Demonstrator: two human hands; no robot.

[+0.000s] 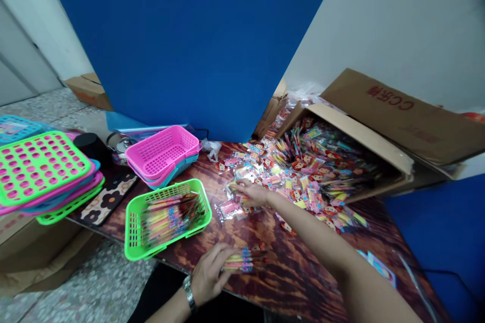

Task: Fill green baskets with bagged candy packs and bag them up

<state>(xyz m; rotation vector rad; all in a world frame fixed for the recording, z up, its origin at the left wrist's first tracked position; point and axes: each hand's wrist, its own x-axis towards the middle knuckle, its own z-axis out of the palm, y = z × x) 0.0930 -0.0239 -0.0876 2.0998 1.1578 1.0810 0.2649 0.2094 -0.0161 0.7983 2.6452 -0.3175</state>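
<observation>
My left hand (212, 270), with a metal watch on its wrist, is wrapped round a bundle of small clear packets (244, 260) at the table's front edge. Yellow, pink and blue show through their wrapping. Further back, my right hand (253, 194) has its fingers curled down on a packet (232, 207) at the left edge of a loose pile of packets (303, 181). Many in the pile bear a red-haired cartoon figure. Left of both hands, a green basket (131, 232) holds rows of similar packets.
A tipped cardboard box (364, 136) spills packets onto the wooden table (291, 267). Nested pink and blue baskets (162, 154) stand behind the green one. Stacked perforated plastic lids (45, 171), a dark cup (91, 147) and a flower-patterned phone (109, 199) lie left. A blue panel (189, 45) rises behind.
</observation>
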